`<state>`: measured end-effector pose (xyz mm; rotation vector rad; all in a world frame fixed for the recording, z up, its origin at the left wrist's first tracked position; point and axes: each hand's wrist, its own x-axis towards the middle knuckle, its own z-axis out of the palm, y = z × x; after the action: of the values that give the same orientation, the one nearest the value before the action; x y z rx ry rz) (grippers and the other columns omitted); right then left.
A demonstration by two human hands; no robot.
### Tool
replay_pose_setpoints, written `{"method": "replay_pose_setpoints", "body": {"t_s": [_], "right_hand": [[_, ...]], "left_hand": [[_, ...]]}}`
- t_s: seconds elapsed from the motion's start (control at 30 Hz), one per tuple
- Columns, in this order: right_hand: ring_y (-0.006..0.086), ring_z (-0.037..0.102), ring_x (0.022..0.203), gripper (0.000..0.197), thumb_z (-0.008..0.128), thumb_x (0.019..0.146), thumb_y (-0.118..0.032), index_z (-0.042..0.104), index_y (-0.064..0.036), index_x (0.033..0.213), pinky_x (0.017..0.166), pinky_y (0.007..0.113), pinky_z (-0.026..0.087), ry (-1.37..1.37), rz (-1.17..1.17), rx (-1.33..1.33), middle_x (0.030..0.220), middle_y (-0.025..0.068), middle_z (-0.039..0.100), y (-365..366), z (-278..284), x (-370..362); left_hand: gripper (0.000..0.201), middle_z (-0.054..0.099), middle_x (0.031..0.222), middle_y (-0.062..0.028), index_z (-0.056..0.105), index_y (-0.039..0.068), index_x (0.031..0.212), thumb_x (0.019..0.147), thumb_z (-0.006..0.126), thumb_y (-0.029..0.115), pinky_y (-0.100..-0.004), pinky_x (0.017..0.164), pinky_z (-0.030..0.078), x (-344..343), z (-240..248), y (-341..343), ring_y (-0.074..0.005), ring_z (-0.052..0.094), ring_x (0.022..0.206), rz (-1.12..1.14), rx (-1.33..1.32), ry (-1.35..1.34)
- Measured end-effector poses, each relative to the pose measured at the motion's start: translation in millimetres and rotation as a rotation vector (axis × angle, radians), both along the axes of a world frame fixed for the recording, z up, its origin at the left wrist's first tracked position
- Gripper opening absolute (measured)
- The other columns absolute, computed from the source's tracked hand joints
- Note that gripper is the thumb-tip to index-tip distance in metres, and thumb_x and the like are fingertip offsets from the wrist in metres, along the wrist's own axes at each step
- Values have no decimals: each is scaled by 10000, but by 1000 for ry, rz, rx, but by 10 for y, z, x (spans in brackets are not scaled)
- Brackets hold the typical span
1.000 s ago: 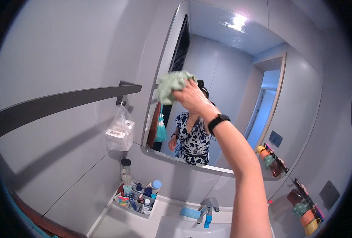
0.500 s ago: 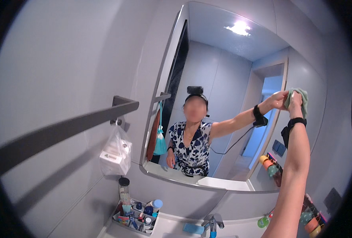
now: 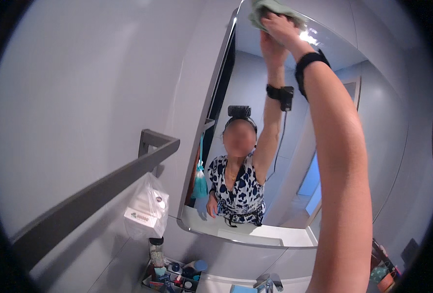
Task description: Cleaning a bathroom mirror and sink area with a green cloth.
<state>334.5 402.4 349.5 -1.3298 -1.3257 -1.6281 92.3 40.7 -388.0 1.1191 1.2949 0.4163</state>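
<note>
My right hand [image 3: 282, 28] is raised high and closed on a pale green cloth [image 3: 262, 10]. The cloth is pressed against the upper part of a large wall mirror [image 3: 255, 78], near its top left corner. A black strap [image 3: 310, 63] circles my right wrist. My raised arm covers the mirror's right part. My left hand does not show directly; only its reflection appears in the mirror, hanging low at waist height, too small to make out the fingers.
A dark grey rail [image 3: 104, 195] juts from the left wall, and a clear bag [image 3: 148, 207] with a white box hangs below its end. Beneath the mirror stand an organizer [image 3: 175, 283] of bottles and tubes, a faucet [image 3: 270, 282] and a blue item [image 3: 243, 289]. Colourful holders [image 3: 385, 278] sit at lower right.
My right hand has swept the cloth from the mirror's right edge up and left to its top. The view has shifted, so the counter sits lower in the picture.
</note>
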Motion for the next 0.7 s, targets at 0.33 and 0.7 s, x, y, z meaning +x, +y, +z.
{"method": "replay_pose_setpoints", "body": {"t_s": [0.33, 0.7], "right_hand": [[281, 558, 1049, 227, 479, 832, -142, 622, -167, 1007, 1031, 465, 266, -381, 144, -159, 951, 95, 648, -20, -2014, -198], [206, 522, 1020, 163, 563, 721, -175, 642, -178, 863, 938, 418, 352, -419, 374, -653, 1000, 18, 603, -1592, -5170, 1707]], "left_hand": [[380, 581, 1165, -163, 548, 97, 1218, 905, 520, 312, -371, 898, 445, 36, -976, -147, -306, 561, 1052, -225, 766, 337], [310, 625, 1114, -168, 600, 4, 1129, 892, 539, 194, -367, 879, 467, -381, 852, -701, -326, 582, 1046, 15, 525, 304]]}}
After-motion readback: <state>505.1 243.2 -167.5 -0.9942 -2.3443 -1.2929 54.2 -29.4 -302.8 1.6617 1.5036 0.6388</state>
